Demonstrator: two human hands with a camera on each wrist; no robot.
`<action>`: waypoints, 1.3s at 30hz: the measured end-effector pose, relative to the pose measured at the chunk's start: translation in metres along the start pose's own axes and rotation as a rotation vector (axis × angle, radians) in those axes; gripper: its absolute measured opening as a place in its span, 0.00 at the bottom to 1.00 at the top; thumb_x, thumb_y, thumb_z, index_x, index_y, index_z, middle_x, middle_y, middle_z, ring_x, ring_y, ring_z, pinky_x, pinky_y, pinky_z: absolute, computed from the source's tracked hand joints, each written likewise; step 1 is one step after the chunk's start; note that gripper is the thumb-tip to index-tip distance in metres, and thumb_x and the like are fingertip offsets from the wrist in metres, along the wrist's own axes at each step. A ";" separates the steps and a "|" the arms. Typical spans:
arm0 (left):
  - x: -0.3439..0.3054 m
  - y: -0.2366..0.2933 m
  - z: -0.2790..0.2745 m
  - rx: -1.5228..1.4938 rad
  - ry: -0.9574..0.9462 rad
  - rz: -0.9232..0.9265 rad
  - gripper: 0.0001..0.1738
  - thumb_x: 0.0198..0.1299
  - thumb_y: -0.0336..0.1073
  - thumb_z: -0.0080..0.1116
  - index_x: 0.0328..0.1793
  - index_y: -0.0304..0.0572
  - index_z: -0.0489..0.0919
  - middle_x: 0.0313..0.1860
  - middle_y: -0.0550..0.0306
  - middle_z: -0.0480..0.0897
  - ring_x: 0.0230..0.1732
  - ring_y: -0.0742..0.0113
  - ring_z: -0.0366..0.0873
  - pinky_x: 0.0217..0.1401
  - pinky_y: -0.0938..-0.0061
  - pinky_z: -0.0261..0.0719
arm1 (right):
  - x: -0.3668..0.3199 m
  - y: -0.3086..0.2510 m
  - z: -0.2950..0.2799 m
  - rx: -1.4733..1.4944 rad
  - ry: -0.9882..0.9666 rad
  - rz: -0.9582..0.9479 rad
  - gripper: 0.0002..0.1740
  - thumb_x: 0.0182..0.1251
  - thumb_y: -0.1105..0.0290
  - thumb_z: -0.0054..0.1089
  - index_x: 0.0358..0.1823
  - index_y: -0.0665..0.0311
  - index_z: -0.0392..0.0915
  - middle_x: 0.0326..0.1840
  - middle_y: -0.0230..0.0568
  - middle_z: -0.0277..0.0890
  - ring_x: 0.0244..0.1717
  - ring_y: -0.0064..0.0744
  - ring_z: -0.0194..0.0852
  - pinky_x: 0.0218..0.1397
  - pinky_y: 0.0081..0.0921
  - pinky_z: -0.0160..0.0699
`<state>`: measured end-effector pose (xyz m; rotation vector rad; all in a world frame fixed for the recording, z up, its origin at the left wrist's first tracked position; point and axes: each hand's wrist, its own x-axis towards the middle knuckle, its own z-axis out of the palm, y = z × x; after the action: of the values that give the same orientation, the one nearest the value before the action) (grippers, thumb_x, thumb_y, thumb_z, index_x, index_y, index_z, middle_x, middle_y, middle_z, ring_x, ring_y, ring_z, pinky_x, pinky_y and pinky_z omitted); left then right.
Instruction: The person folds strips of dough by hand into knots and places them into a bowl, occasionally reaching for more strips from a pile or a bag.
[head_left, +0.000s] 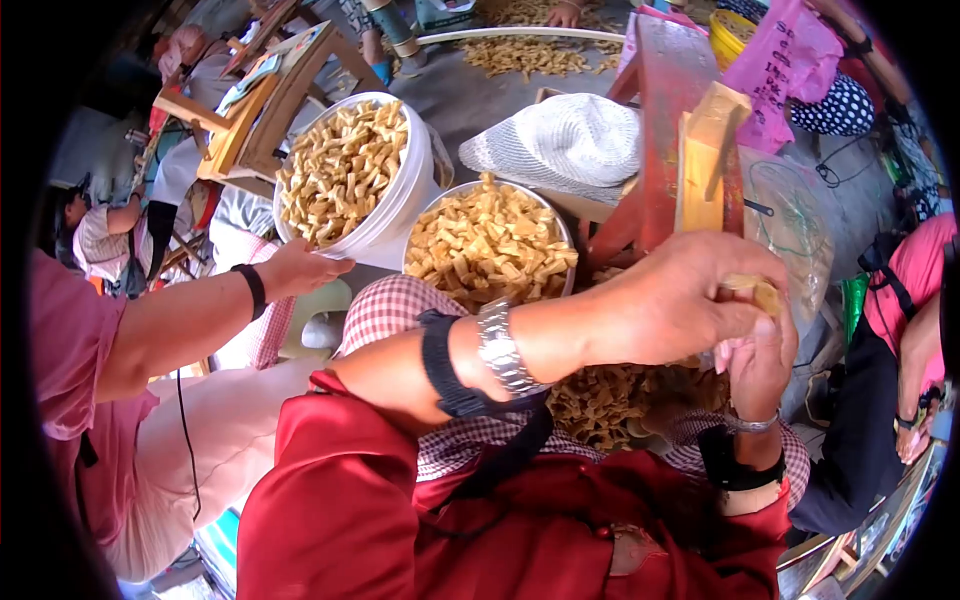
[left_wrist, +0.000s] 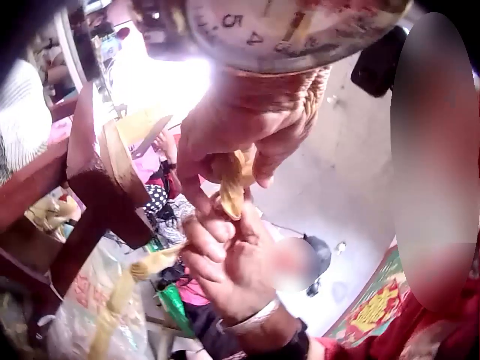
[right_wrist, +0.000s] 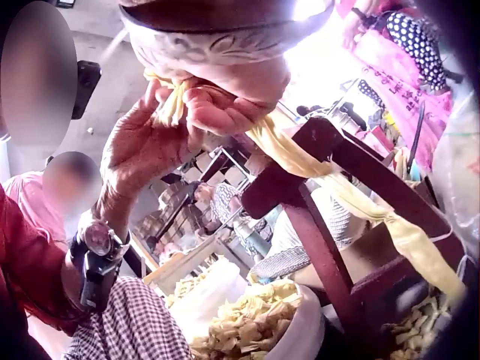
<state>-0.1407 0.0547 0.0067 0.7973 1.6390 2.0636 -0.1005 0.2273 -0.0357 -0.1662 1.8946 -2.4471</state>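
In the head view my left hand (head_left: 690, 295), with a silver watch, and my right hand (head_left: 760, 370), with a bracelet, meet in front of the red bench. Both pinch a soft yellow strip (head_left: 755, 290). The left wrist view shows a folded, knotted-looking part of the strip (left_wrist: 231, 187) between the fingertips of both hands. A long flat tail of this strip (right_wrist: 420, 251) trails from my right hand (right_wrist: 232, 105), past the bench. My left hand (right_wrist: 142, 142) has its fingertips at the strip's short end (right_wrist: 174, 101). What the strip is made of, I cannot tell.
A white bucket (head_left: 405, 190) and a basin (head_left: 572, 240) hold short yellow pieces. The red bench (head_left: 655, 90) bears a wooden block (head_left: 703, 170). A white hat (head_left: 570, 140) lies behind the basin. Another person's hand (head_left: 305, 270) is at the bucket; more people sit around.
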 end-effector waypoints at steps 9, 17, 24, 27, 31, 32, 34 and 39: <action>0.001 -0.019 -0.005 0.202 0.036 0.151 0.22 0.70 0.48 0.42 0.53 0.36 0.76 0.41 0.52 0.77 0.43 0.65 0.76 0.46 0.70 0.76 | -0.001 0.007 0.004 -0.078 -0.003 -0.032 0.27 0.72 0.50 0.42 0.59 0.66 0.61 0.35 0.37 0.69 0.21 0.17 0.63 0.16 0.12 0.60; -0.004 -0.002 -0.005 -0.551 -0.129 -0.338 0.24 0.70 0.51 0.41 0.45 0.36 0.78 0.36 0.52 0.80 0.35 0.65 0.81 0.35 0.66 0.85 | -0.002 0.015 -0.007 -0.142 -0.008 -0.212 0.41 0.68 0.39 0.41 0.67 0.69 0.54 0.60 0.43 0.62 0.58 0.33 0.64 0.61 0.31 0.65; 0.000 -0.007 -0.022 -0.681 -0.010 -0.339 0.22 0.71 0.46 0.42 0.40 0.32 0.77 0.31 0.54 0.78 0.27 0.69 0.77 0.39 0.60 0.85 | -0.010 0.017 -0.038 -0.306 0.111 -0.133 0.28 0.68 0.45 0.48 0.45 0.68 0.67 0.32 0.29 0.64 0.20 0.10 0.50 0.20 0.11 0.46; -0.001 0.003 -0.036 -0.641 0.030 -0.306 0.24 0.71 0.47 0.40 0.43 0.29 0.76 0.32 0.54 0.77 0.27 0.68 0.77 0.39 0.58 0.85 | -0.009 0.021 -0.044 -0.342 0.074 -0.069 0.16 0.71 0.59 0.49 0.37 0.67 0.69 0.22 0.24 0.61 0.18 0.10 0.49 0.19 0.12 0.46; 0.001 0.009 -0.034 -0.301 0.132 -0.313 0.26 0.68 0.52 0.47 0.41 0.29 0.76 0.27 0.56 0.76 0.23 0.72 0.76 0.32 0.72 0.84 | -0.003 0.022 -0.032 -0.412 0.066 0.085 0.10 0.71 0.69 0.46 0.37 0.69 0.71 0.19 0.27 0.64 0.14 0.13 0.57 0.16 0.13 0.55; 0.000 0.012 -0.033 -0.162 0.174 -0.327 0.26 0.66 0.53 0.49 0.40 0.30 0.76 0.25 0.57 0.76 0.22 0.74 0.75 0.30 0.75 0.84 | -0.002 0.022 -0.031 -0.425 0.040 0.066 0.10 0.71 0.68 0.46 0.38 0.69 0.71 0.20 0.29 0.65 0.14 0.14 0.60 0.16 0.12 0.58; 0.000 0.006 -0.030 -0.072 0.200 -0.289 0.22 0.62 0.51 0.57 0.35 0.35 0.77 0.18 0.64 0.73 0.14 0.79 0.70 0.17 0.86 0.70 | 0.002 0.015 -0.023 -0.299 -0.003 0.153 0.11 0.72 0.68 0.46 0.39 0.69 0.71 0.24 0.33 0.70 0.19 0.17 0.68 0.18 0.12 0.67; 0.001 0.003 -0.028 -0.028 0.263 -0.357 0.15 0.60 0.42 0.62 0.38 0.36 0.76 0.19 0.65 0.73 0.13 0.83 0.64 0.12 0.87 0.60 | 0.005 0.005 -0.005 -0.300 -0.122 0.226 0.13 0.72 0.67 0.47 0.50 0.69 0.69 0.32 0.34 0.73 0.33 0.18 0.75 0.23 0.13 0.76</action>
<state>-0.1598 0.0339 0.0050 0.2051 1.7316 1.9869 -0.1064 0.2300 -0.0412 -0.1007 2.0872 -1.9582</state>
